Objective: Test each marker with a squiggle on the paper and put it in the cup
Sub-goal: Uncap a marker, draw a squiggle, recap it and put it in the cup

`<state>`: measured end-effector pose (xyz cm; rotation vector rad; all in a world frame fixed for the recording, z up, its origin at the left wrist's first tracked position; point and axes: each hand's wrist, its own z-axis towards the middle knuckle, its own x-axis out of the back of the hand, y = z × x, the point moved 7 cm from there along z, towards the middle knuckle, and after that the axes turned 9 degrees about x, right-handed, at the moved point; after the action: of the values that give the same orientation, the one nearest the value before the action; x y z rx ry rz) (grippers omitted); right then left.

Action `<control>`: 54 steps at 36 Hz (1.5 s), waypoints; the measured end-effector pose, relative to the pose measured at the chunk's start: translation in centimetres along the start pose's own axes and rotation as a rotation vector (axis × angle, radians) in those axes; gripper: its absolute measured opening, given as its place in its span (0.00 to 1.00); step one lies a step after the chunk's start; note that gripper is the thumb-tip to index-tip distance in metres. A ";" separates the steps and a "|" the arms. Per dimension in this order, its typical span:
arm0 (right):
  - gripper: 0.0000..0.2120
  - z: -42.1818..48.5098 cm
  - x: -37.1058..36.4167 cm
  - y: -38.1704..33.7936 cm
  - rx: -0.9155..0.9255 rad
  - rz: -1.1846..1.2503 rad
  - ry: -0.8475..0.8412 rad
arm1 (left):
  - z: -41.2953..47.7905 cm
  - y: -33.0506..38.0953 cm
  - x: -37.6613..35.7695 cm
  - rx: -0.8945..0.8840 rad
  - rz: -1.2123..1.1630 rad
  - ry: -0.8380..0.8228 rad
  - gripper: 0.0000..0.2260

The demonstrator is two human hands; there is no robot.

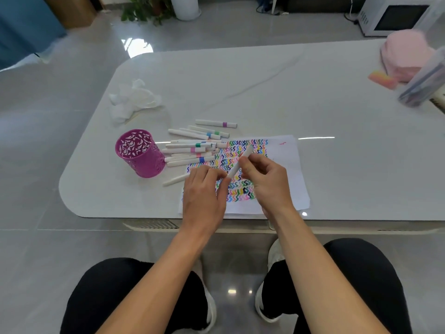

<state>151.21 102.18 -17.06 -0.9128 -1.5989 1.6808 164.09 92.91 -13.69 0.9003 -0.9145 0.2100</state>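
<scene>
Head view: purple mesh cup (139, 153) shows no markers inside and a pile of markers (192, 150) lies beside it on the counter, so sorting seems barely begun. Left hand (204, 191) pinches the near end of a white marker (237, 165), and the right hand (265, 179) has its grip clamped round the barrel. Its long axis slants near-left to far-right above the squiggle-crowded paper (286, 194).

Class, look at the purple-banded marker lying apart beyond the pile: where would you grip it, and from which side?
Probably pinch the purple-banded marker mid-barrel from above, across its width: it lies flat and alone, with table showing along both long sides.
</scene>
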 end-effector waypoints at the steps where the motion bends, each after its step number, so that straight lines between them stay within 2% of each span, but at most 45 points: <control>1: 0.05 -0.1 0.0 0.0 -0.003 -0.007 0.008 | 0.0 0.1 -0.1 0.013 -0.022 -0.010 0.03; 4: 0.10 -0.2 -0.2 0.4 -0.025 -0.044 0.031 | 0.2 0.1 -0.7 0.037 -0.075 -0.041 0.03; 7: 0.11 -0.3 -0.3 0.5 -0.045 -0.091 0.033 | 0.4 -0.3 -1.4 0.055 -0.116 -0.090 0.04; 9: 0.10 -0.3 -0.4 0.4 -0.051 -0.133 0.020 | 0.3 -0.5 -1.9 0.063 -0.145 -0.137 0.04; 13: 0.01 -0.6 -0.2 0.1 -0.037 -0.153 -0.017 | -0.4 -0.5 -2.6 0.070 -0.212 -0.215 0.02; 18: 0.06 -1.3 0.9 -0.5 0.044 -0.294 -0.002 | -0.5 0.5 -2.7 0.130 -0.328 -0.228 0.04; 20: 0.06 -1.7 1.2 -0.6 0.050 -0.350 -0.027 | -0.4 0.8 -2.8 0.165 -0.366 -0.231 0.04; 26: 0.01 -1.2 2.0 -1.2 0.059 -0.525 -0.199 | 0.2 -0.1 -4.0 0.355 -0.576 -0.322 0.13; 28: 0.05 -0.7 2.2 -1.6 0.081 -0.579 -0.256 | 0.6 0.0 -4.1 0.355 -0.604 -0.339 0.12; 33: 0.06 0.7 2.9 -2.9 0.175 -0.772 -0.347 | 1.6 1.0 -4.6 0.296 -0.489 -0.366 0.03; 38: 0.14 1.8 4.5 -3.1 0.208 -0.920 -0.423 | 3.3 2.5 -5.7 0.236 -0.357 -0.502 0.04; 41: 0.15 2.7 5.5 -3.2 0.204 -0.959 -0.449 | 4.0 3.2 -6.3 0.226 -0.336 -0.569 0.04; 48: 0.18 3.7 6.9 -2.4 0.214 -1.052 -0.442 | 4.5 4.4 -7.2 0.101 -0.207 -0.569 0.08; 54: 0.20 4.1 6.8 -1.1 0.196 -1.068 -0.436 | 4.6 3.9 -8.3 0.103 -0.222 -0.604 0.10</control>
<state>144.01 105.57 -16.29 0.4313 -1.6683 1.2116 154.20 93.61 -16.42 1.1803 -1.3555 -0.2235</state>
